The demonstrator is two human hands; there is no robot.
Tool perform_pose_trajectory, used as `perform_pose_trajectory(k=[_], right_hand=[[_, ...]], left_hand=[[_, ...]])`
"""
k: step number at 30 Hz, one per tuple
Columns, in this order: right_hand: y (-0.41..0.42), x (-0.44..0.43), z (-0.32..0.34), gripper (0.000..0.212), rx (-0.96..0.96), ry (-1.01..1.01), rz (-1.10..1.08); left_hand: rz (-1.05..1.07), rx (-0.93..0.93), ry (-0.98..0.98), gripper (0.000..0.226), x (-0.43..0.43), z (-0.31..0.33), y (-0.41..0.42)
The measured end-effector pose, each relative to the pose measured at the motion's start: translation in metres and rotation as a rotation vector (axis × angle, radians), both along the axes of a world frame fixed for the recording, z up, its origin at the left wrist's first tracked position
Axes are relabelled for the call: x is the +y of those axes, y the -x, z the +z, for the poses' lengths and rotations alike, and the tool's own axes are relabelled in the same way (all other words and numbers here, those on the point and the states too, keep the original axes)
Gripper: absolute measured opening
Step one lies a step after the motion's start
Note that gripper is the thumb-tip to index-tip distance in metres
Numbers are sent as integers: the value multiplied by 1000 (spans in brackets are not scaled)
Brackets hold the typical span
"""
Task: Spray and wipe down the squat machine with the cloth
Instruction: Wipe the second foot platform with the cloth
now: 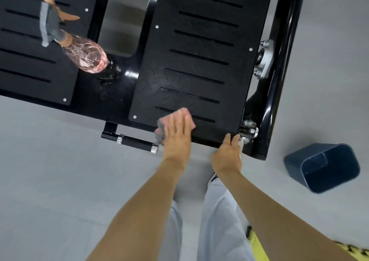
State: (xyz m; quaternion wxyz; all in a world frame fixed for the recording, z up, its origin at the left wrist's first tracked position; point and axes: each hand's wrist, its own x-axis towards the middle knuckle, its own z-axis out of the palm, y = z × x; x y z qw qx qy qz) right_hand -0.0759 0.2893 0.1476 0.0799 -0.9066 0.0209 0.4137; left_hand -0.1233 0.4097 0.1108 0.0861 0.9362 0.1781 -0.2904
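The squat machine's black footplate [201, 57] with long slots fills the upper half of the view. My left hand [176, 135] lies flat, fingers straight, pressing a pink cloth [188, 114] onto the plate's near edge; a grey patterned part of the cloth sticks out to the left. My right hand [227, 155] holds the plate's near right corner, thumb on top and fingers curled under the rim beside some chrome bolts. A pink clear spray bottle [87, 55] with a grey and copper trigger head stands on the machine's centre bar at the upper left.
A dark blue bin [323, 167] lies tilted on the grey floor to the right. A black handle with chrome ends [137, 142] juts out below the plate's near edge. The machine's black frame tube [283, 47] runs along the right side. My light trousers are below.
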Motion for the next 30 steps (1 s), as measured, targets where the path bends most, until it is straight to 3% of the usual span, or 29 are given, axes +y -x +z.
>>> perform_pose_trajectory(k=[3,6,9,14,18,20,22,26,28,30], right_hand=[[7,7,-6,65,-17,8,13],[11,6,-10,65,-19,26,7],[15,7,-12,70,-20,27,-11],[18,19,-17,70,-39,25,-81],[19,23,-20,69,-36,28,-102],[20,24,-21,70,-44,35,-112],[21,25,-21,70,-56,45,-108],[25,22,-21,73,-70,58,-65],[28,21,-20,74,-74,66,-48],[29,19,-20,75,-79,64,-26]], left_hand=[[-326,-14,202,76,-31,-2,1],[-509,-173,174,60,-10,-10,6],[-485,-193,91,72,44,-9,20],[-123,-97,40,96,137,2,39],[206,-119,7,90,126,1,41],[155,-153,4,91,101,-4,41],[-53,-189,69,89,77,-9,45],[-410,-89,196,90,79,-1,60],[-420,-153,176,92,104,-5,70],[-290,-164,158,99,133,-10,82]])
